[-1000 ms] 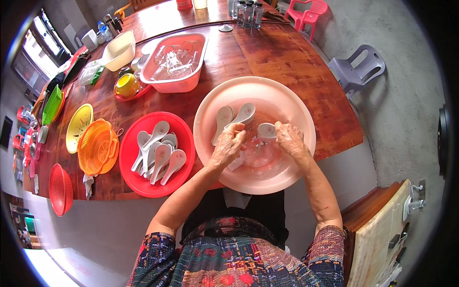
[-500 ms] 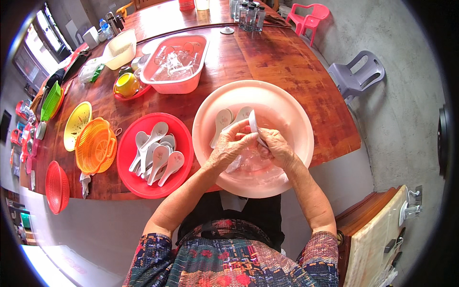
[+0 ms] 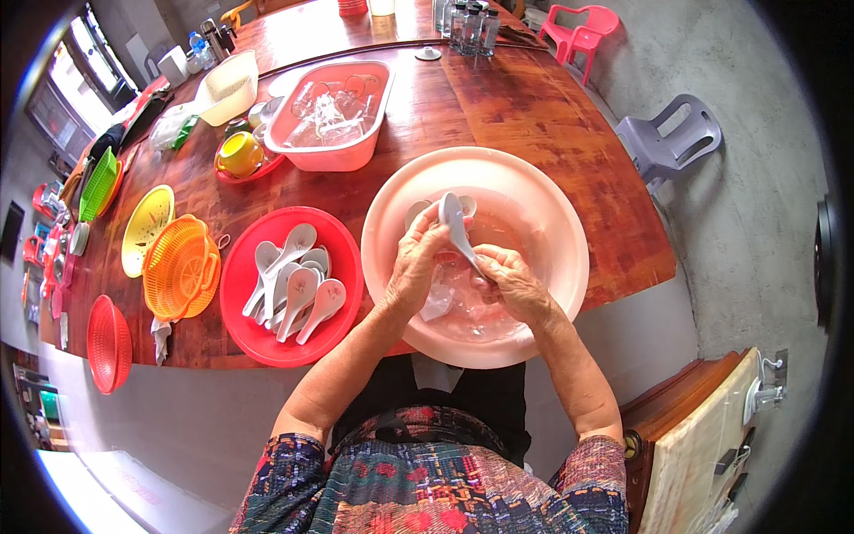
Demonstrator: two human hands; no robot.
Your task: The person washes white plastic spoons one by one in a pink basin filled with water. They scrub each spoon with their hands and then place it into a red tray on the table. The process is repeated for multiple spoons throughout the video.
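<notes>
Over a wide pale pink basin (image 3: 564, 233) holding water, both my hands grip one white soup spoon (image 3: 455, 222). My left hand (image 3: 416, 263) has its fingers closed at the spoon's bowl, while my right hand (image 3: 513, 278) pinches the lower end of the handle. The spoon is tilted, bowl end up and away from me. Behind my left hand, other white spoons (image 3: 416, 212) rest in the basin. A clear, crumpled-looking piece (image 3: 437, 303) lies in the water. On the left, a red round tray (image 3: 246, 331) bears a pile of white spoons (image 3: 294, 289) with small printed patterns.
Farther back stands a pink rectangular tub (image 3: 331, 158) of glassware, beside a yellow cup (image 3: 240, 154) on a red plate. Orange (image 3: 181, 267), yellow (image 3: 146, 222) and red (image 3: 108, 343) baskets line the left side. Glass bottles (image 3: 475, 34) stand at the far edge. A grey chair (image 3: 673, 138) is at right.
The spoon has turned so that its bowl's broad face shows, where before it was seen edge-on. My left hand has shifted slightly left and down. The whole view has moved a little.
</notes>
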